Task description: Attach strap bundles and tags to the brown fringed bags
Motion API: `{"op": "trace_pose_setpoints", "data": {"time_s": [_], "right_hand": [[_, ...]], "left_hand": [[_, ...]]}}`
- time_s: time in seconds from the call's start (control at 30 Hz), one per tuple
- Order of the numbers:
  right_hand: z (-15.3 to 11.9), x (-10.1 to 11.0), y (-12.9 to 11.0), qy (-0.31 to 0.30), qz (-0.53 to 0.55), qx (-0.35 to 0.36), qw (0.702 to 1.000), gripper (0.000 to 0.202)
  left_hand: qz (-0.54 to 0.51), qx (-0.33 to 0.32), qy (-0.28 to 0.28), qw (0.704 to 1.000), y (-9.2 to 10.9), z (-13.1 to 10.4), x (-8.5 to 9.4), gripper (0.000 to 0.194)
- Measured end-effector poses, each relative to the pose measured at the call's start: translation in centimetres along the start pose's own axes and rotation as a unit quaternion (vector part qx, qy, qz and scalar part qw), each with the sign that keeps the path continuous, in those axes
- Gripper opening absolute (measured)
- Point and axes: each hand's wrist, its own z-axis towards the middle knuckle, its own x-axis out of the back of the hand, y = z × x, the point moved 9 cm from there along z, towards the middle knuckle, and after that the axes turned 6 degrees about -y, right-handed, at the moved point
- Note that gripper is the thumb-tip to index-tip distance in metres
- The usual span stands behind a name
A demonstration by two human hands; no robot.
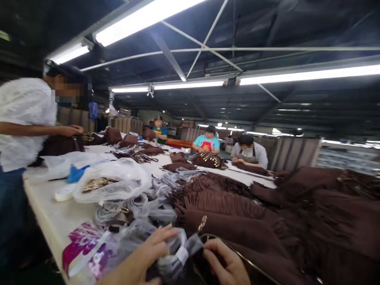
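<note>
At the bottom middle, my left hand (150, 253) curves around a coiled bundle in clear plastic with a white band (178, 257). My right hand (224, 263) is beside it, thumb and fingers pinched together at the edge of a brown fabric bag (234, 227) with a gold-coloured zip. What sits between those fingertips is too small to make out. A short gold chain (202, 224) lies on the brown fabric just above both hands. Dark material beneath the hands is mostly hidden.
Brown fringed pieces (219, 198) are heaped to the right. On the left of the white table (44, 202) lie a plastic bag of gold-coloured parts (99, 184), a tape roll (64, 192) and purple printed plastic (86, 245). A co-worker (26, 118) stands left; several others sit farther back.
</note>
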Motion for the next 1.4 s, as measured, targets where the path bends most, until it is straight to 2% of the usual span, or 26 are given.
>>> {"op": "trace_pose_setpoints", "data": {"time_s": [0.07, 0.1, 0.2, 0.27, 0.33, 0.43, 0.57, 0.7, 0.9, 1.03, 1.17, 1.3, 1.4], "right_hand": [[0.0, -0.5, 0.2, -0.016, 0.019, -0.020, 0.999, 0.026], [-0.1, -0.6, 0.1, -0.013, 0.023, -0.022, 0.999, 0.025], [-0.2, -0.4, -0.6, 0.001, 0.014, -0.004, 1.000, 0.022], [-0.3, -0.4, -1.0, -0.003, 0.014, 0.009, 1.000, 0.021], [-0.3, -0.4, -1.1, -0.010, 0.019, 0.016, 1.000, 0.022], [-0.2, -0.4, -1.3, -0.016, 0.023, 0.017, 0.999, 0.027], [0.0, -0.4, -1.2, -0.014, 0.061, -0.022, 0.998, 0.034], [0.3, -0.5, -1.3, -0.020, 0.101, -0.044, 0.994, 0.035], [0.3, -0.4, -1.3, -0.005, 0.107, -0.030, 0.994, 0.035], [0.3, -0.4, -1.5, 0.009, 0.096, -0.012, 0.995, 0.035], [0.4, -0.3, -1.3, 0.036, 0.088, 0.003, 0.995, 0.035], [-0.2, 0.8, -1.6, 0.101, 0.056, 0.025, 0.993, 0.022], [-1.5, 2.2, -2.8, 0.149, 0.029, 0.067, 0.986, 0.015]], "left_hand": [[0.027, 0.035, -0.056, 0.997, -0.3, 1.0, -2.1, 0.067], [0.021, 0.057, -0.054, 0.997, -0.4, 1.5, -2.3, 0.067], [0.013, 0.102, 0.035, 0.994, 0.1, 3.4, -0.8, 0.032], [0.055, 0.088, 0.088, 0.991, 1.2, 5.1, -0.2, 0.025], [0.112, 0.071, 0.095, 0.987, 1.7, 7.2, -1.0, 0.019], [0.155, 0.088, 0.088, 0.980, 0.9, 9.2, -2.5, 0.013], [0.154, 0.104, 0.141, 0.972, 0.0, 9.1, -2.4, 0.016], [0.192, 0.056, 0.186, 0.962, 1.0, 8.2, -2.2, 0.020], [0.218, -0.007, 0.224, 0.950, 2.1, 7.6, -2.7, 0.024], [0.124, -0.068, 0.211, 0.967, 3.4, 7.7, -2.6, 0.032], [-0.025, -0.034, 0.196, 0.980, 3.3, 9.0, -2.3, 0.024], [-0.070, 0.002, 0.263, 0.962, 2.5, 10.1, -1.4, 0.026], [-0.065, -0.017, 0.311, 0.948, 2.9, 10.0, -0.7, 0.026]]}}
